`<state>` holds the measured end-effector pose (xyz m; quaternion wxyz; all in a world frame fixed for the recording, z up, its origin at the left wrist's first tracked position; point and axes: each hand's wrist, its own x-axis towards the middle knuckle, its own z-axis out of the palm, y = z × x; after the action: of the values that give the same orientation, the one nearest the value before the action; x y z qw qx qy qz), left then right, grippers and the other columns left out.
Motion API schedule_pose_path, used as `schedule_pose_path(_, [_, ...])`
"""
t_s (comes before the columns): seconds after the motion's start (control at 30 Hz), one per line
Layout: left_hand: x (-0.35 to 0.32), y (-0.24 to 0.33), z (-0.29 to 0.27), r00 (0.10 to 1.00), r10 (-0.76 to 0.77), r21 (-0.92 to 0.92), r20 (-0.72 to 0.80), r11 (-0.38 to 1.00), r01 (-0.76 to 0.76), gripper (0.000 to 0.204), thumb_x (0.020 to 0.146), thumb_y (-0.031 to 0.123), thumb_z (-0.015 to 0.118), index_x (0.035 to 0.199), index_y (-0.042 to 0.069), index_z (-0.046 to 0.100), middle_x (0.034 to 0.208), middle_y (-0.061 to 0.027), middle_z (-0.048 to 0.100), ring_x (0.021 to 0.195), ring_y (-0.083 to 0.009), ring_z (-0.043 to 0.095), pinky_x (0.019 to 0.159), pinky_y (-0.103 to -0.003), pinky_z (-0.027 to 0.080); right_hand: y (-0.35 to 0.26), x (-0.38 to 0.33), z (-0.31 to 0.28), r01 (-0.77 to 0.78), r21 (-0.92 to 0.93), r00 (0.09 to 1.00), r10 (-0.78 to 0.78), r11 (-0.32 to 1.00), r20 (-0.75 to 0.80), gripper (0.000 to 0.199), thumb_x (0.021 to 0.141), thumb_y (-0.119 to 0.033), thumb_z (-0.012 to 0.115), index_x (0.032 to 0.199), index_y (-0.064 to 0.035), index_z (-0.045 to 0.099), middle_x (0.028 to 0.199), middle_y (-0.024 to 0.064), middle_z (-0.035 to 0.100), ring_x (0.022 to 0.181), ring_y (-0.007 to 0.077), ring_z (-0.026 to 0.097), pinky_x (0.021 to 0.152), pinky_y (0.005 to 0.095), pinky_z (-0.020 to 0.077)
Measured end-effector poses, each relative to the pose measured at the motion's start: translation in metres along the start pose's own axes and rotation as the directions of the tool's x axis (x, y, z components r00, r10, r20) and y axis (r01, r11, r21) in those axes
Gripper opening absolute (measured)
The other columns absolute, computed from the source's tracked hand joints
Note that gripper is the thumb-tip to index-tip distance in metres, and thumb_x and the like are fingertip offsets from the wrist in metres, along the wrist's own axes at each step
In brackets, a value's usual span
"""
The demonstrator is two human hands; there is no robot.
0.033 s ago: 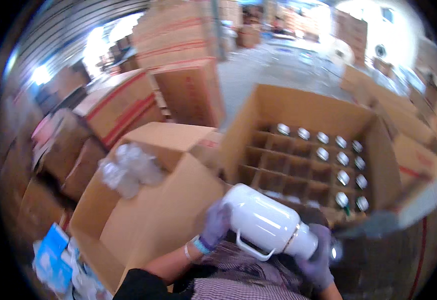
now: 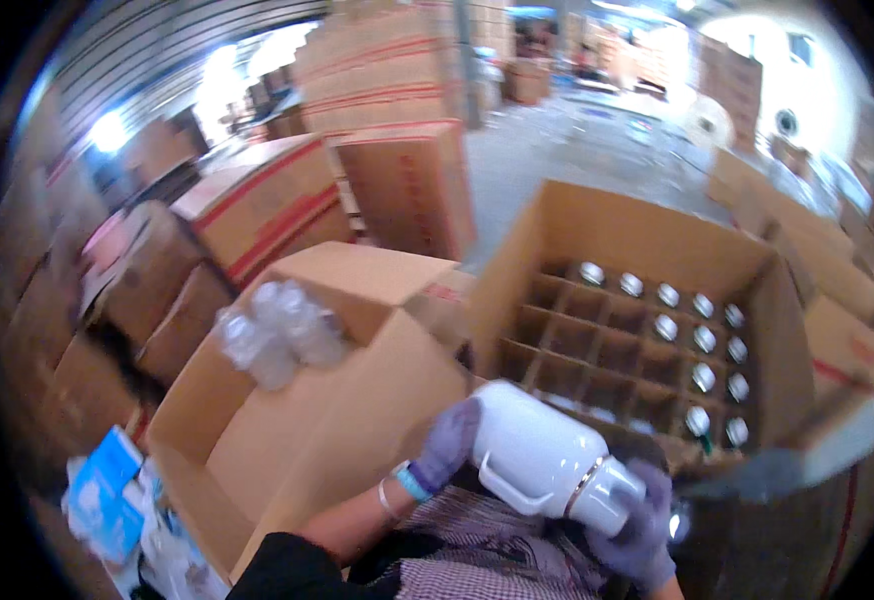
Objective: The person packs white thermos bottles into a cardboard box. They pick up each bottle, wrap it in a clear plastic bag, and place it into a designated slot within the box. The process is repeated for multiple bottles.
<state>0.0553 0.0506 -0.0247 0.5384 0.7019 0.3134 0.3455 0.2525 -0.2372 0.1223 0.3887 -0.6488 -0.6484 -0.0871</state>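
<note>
A glossy white vacuum flask (image 2: 542,440) with a side handle and a metallic ring near its neck lies tilted across my lap, its neck end lower and to the right. My gloved left hand (image 2: 451,440) grips the base end. Wrapped round the white lid end is my gloved right hand (image 2: 639,535), its fingers partly over the cap. Just beyond the flask stands an open carton (image 2: 647,215) with a cardboard grid divider (image 2: 582,340). Several silver-topped bottles (image 2: 703,377) fill cells along its right and far sides.
Left of me is another open carton (image 2: 227,480) holding clear plastic-wrapped items (image 2: 282,335). A blue packet (image 2: 107,500) and plastic bags lie at the lower left. Stacked cartons (image 2: 407,185) stand behind, and more cardboard (image 2: 842,335) is at the right.
The whole view has shifted, so everything sits slightly farther right and lower. My right hand's fingers have come further over the flask's lid; both hands still hold the flask.
</note>
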Motion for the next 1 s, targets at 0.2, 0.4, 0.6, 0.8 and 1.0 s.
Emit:
schedule_pose_path(0.2, [-0.008, 0.07, -0.041, 0.961, -0.17, -0.131, -0.217, 0.981, 0.144, 0.059, 0.108, 0.049, 0.035, 0.116, -0.001, 0.064, 0.108, -0.0138, 0.069, 0.1, -0.0214, 0.065, 0.085, -0.034, 0.053, 0.084, 0.092, 0.027, -0.249, 0.349, 0.909, 0.342, 0.904, -0.238, 0.078, 0.068, -0.003, 0.068, 0.141, -0.0051, 0.041, 0.128, 0.019, 0.05, 0.119, 0.0297, 0.052, 0.106, 0.0406, 0.0414])
schedule_pose_path(0.4, [-0.028, 0.071, -0.057, 0.911, -0.112, -0.091, -0.397, 0.992, 0.083, 0.063, 0.109, 0.048, 0.021, 0.111, -0.002, 0.06, 0.098, -0.0132, 0.064, 0.085, -0.0205, 0.061, 0.078, -0.036, 0.05, 0.243, 0.082, 0.093, -0.428, -0.548, 0.808, 0.576, 0.719, 0.124, 0.073, 0.073, -0.023, 0.078, 0.138, -0.0079, 0.048, 0.134, 0.0181, 0.052, 0.124, 0.0414, 0.05, 0.108, 0.0477, 0.0416])
schedule_pose_path(0.6, [-0.041, 0.097, -0.045, 0.866, 0.107, -0.019, -0.488, 0.991, -0.133, 0.057, 0.105, 0.05, 0.037, 0.113, -0.003, 0.057, 0.106, -0.0193, 0.063, 0.097, -0.0289, 0.061, 0.089, -0.04, 0.048, 0.086, 0.093, 0.089, -0.589, 0.469, 0.798, 0.383, 0.658, 0.465, 0.061, 0.093, -0.033, 0.065, 0.144, -0.0062, 0.044, 0.138, 0.0159, 0.054, 0.124, 0.032, 0.054, 0.103, 0.0411, 0.0478])
schedule_pose_path(0.8, [-0.045, 0.11, -0.019, 0.757, 0.627, 0.245, -0.185, 0.775, -0.582, 0.063, 0.1, 0.059, 0.041, 0.107, -0.002, 0.058, 0.11, -0.0188, 0.061, 0.102, -0.0314, 0.059, 0.096, -0.043, 0.046, 0.048, 0.057, 0.064, -0.611, 0.586, 0.791, 0.423, 0.533, 0.441, 0.07, 0.101, -0.06, 0.043, 0.144, -0.0051, 0.042, 0.129, 0.014, 0.06, 0.104, 0.0238, 0.063, 0.087, 0.0379, 0.0547])
schedule_pose_path(1.0, [-0.05, 0.112, -0.003, 0.94, 0.185, -0.202, -0.287, 0.947, -0.249, 0.075, 0.101, 0.066, 0.032, 0.107, -0.003, 0.059, 0.108, -0.0181, 0.065, 0.099, -0.0253, 0.062, 0.088, -0.038, 0.049, 0.036, 0.046, 0.032, -0.209, 0.473, 0.968, 0.251, 0.856, -0.026, 0.087, 0.071, -0.052, 0.084, 0.133, -0.0058, 0.045, 0.116, 0.0165, 0.06, 0.102, 0.0293, 0.061, 0.09, 0.0447, 0.051])
